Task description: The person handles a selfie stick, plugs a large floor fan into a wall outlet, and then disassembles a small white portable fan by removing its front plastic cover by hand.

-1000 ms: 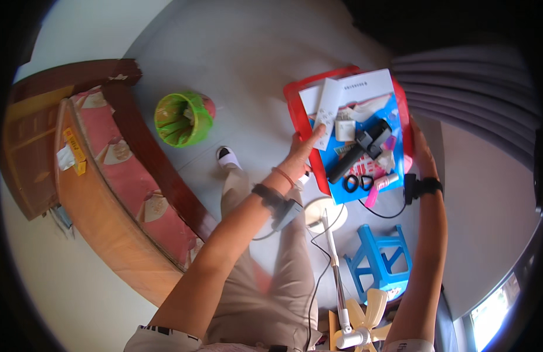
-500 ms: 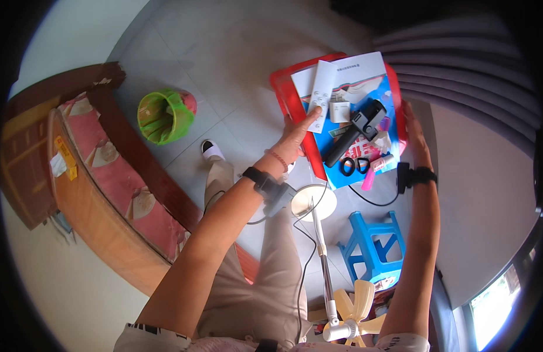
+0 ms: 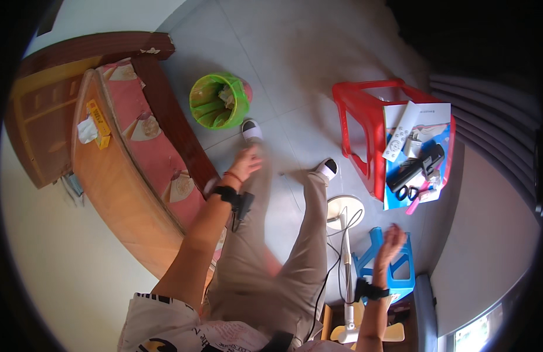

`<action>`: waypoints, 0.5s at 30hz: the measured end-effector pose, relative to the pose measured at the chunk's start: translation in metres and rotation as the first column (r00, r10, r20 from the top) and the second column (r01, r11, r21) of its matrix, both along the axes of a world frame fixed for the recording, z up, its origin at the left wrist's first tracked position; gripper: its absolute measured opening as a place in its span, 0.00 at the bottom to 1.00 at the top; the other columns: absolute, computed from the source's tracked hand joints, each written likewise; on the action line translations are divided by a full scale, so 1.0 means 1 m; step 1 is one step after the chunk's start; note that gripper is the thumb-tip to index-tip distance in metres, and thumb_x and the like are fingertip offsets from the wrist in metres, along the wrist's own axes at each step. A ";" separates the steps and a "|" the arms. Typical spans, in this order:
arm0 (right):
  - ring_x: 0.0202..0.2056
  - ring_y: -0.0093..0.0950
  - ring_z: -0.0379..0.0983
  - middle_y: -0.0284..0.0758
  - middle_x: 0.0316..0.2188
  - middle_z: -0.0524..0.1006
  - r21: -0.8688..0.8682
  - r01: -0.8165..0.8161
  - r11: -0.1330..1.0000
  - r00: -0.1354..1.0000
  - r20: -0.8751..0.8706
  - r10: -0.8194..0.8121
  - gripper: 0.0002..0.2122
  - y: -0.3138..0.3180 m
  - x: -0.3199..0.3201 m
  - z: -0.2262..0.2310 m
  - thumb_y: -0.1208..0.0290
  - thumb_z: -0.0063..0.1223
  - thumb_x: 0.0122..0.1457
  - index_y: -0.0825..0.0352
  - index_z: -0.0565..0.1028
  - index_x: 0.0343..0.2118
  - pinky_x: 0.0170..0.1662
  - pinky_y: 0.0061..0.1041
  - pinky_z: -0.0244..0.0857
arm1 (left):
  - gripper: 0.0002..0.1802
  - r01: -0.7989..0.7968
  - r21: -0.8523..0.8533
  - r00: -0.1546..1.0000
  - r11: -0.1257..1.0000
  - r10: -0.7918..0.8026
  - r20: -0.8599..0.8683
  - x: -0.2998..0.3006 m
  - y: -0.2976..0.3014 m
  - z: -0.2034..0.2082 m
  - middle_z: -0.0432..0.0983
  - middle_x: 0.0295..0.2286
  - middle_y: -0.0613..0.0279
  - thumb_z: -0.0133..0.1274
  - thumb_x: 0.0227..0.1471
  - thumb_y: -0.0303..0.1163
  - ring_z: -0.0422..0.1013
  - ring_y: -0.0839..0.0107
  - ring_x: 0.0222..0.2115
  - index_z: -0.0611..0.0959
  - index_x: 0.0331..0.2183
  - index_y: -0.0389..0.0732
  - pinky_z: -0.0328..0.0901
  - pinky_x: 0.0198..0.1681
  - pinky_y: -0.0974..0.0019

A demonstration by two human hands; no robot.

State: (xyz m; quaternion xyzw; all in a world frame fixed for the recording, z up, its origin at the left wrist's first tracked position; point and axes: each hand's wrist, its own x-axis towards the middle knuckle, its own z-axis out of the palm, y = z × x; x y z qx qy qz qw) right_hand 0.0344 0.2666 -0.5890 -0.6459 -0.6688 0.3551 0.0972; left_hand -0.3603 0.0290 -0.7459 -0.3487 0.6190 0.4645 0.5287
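My left hand (image 3: 246,162) hangs over my left leg, empty, its fingers loosely bent and a little blurred. Beyond the blue stool (image 3: 403,267), at lower right, my right hand (image 3: 393,243) is also empty, with bent fingers apart. A red plastic stool (image 3: 374,141) stands on the floor at right, tilted in the view, touched by neither hand. Papers and a blue booklet (image 3: 390,199) cover its top. On them lie a white remote control (image 3: 400,132), a small white charger (image 3: 412,145), a black handheld grip (image 3: 413,172), black-handled scissors (image 3: 407,192) and a pink item (image 3: 413,205).
A green-lined bin (image 3: 219,105) stands ahead at left. Beside it is a wooden sofa with a pink cushion (image 3: 143,126); a tissue box (image 3: 99,126) rests on its arm. A white fan stand (image 3: 345,212) with a cable is by my right leg. Grey curtains (image 3: 488,117) hang at right.
Both hands have let go of the red stool and come away from it, the left to the left and the right downward. The stool and its load now sit further right in view.
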 end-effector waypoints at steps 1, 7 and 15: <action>0.26 0.16 0.61 0.29 0.30 0.66 -0.100 -0.124 0.987 0.992 0.019 0.127 0.10 -0.029 -0.004 -0.006 0.68 0.46 0.57 0.67 0.71 0.38 0.26 0.16 0.57 | 0.34 -0.027 -0.069 1.000 0.997 0.026 -0.010 -0.014 -0.029 -0.010 0.61 0.37 0.54 0.54 0.44 0.46 0.66 0.58 0.39 0.62 0.48 0.40 0.63 0.42 0.51; 0.46 0.40 0.61 0.44 0.46 0.61 -0.840 -0.259 0.476 0.878 0.000 0.479 0.23 -0.187 -0.088 -0.022 0.65 0.52 0.51 0.63 0.62 0.50 0.43 0.37 0.62 | 0.30 -0.221 -0.341 0.975 0.914 0.207 -0.078 -0.121 -0.133 -0.084 0.56 0.42 0.54 0.55 0.44 0.46 0.64 0.56 0.36 0.67 0.47 0.42 0.66 0.40 0.51; 0.45 0.59 0.58 0.58 0.47 0.52 -0.886 -0.230 0.403 0.707 0.132 0.695 0.39 -0.244 -0.136 -0.014 0.56 0.61 0.40 0.59 0.53 0.56 0.44 0.45 0.61 | 0.27 -0.419 -0.267 0.905 0.868 0.422 -0.050 -0.181 -0.136 -0.169 0.56 0.49 0.61 0.54 0.46 0.37 0.59 0.56 0.46 0.65 0.48 0.48 0.62 0.45 0.50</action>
